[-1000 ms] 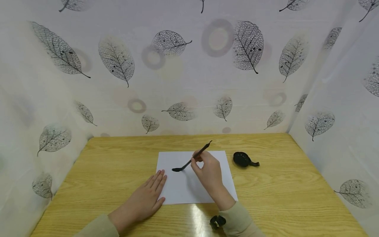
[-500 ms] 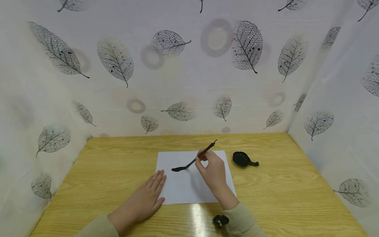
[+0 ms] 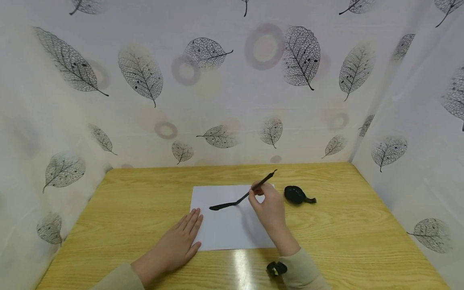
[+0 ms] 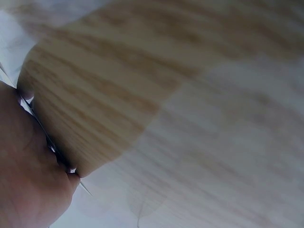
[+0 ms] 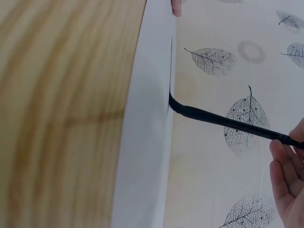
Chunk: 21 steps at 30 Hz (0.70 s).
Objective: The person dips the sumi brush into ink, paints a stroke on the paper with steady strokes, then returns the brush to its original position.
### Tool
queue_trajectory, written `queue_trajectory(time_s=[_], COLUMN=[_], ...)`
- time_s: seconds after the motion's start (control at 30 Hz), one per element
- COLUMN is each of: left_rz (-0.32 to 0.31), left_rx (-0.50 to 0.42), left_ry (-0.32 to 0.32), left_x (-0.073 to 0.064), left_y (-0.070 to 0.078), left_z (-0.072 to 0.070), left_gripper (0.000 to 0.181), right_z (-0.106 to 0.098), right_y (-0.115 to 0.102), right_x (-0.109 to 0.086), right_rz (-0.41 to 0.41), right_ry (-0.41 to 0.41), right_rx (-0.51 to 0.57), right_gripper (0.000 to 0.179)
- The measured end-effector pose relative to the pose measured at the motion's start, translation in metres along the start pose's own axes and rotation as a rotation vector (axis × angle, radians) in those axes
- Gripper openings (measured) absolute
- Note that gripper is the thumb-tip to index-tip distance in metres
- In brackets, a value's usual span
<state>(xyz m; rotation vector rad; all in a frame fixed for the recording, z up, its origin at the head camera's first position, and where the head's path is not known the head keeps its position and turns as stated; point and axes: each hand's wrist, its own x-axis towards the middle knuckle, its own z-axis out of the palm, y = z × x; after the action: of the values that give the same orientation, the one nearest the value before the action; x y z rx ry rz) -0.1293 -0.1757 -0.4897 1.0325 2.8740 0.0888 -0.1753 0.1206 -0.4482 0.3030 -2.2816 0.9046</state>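
Note:
A sheet of white paper (image 3: 228,231) lies on the wooden table. My left hand (image 3: 175,246) rests on the paper's left edge, its fingers extended. Between thumb and fingers, my right hand (image 3: 270,209) pinches a black calligraphy brush (image 3: 244,196) by the handle. The brush leans up to the right. In the right wrist view, the bent bristles (image 5: 175,103) touch the paper, at the end of a dark line. From the head view, a thick black stroke (image 3: 222,206) runs from the paper's left part to the bristles. The left wrist view is blurred.
To the right of the paper sits a small black dish (image 3: 295,195) with a short handle; dark, shiny contents show in it. A black device (image 3: 277,268) is at my right cuff. Leaf-patterned curtain (image 3: 224,100) encloses the table's back and both sides.
My right hand has moved right with the brush, and the black stroke has grown longer in that direction. The left hand stays in place on the paper.

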Motion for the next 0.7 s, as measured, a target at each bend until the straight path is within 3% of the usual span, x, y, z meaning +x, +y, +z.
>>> queue_trajectory(time_s=[0.7], left_rz=[0.011], left_rx=[-0.004], left_ry=[0.013], left_x=[-0.001], left_y=[0.000], left_z=[-0.001], left_gripper=[0.068], right_z=[-0.023], right_y=[0.031], right_x=[-0.004], right_rz=[0.021], right_ry=[0.093], right_rx=[-0.033], right_gripper=[0.012])
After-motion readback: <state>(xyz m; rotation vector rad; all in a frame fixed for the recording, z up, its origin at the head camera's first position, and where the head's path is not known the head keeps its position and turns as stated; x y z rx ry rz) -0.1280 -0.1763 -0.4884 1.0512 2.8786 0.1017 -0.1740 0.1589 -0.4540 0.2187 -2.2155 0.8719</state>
